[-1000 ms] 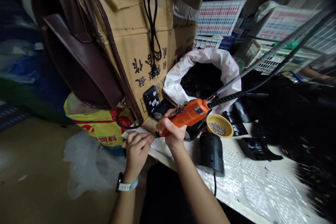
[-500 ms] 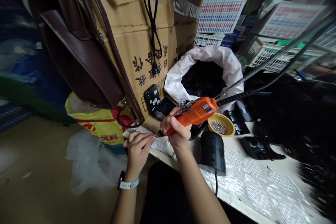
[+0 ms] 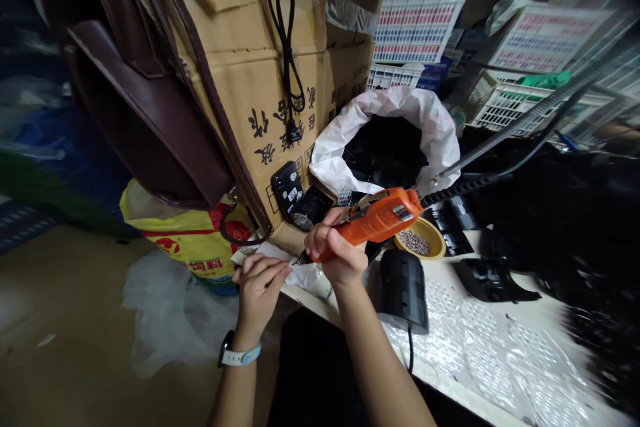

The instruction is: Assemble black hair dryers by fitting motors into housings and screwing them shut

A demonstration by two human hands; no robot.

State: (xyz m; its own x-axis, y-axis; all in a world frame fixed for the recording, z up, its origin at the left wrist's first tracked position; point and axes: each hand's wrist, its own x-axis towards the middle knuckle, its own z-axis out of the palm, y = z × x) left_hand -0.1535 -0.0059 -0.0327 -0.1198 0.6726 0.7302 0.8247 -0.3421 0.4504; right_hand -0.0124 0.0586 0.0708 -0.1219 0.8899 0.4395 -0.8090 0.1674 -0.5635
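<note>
Head view: right hand wrapped round the orange electric screwdriver, above the worktop near its left end; left hand has fingers drawn together by the bit, probably to steady its tip; whether they pinch anything, cannot tell; yellow bowl of small metal pieces just beside, presumably for easy reach; bit points left, slightly down; long axis slants up rightward to the cord.

Orange tool partly hidden by right hand, tip too small to tell, brown bag cut off above, black heap blurred
</note>
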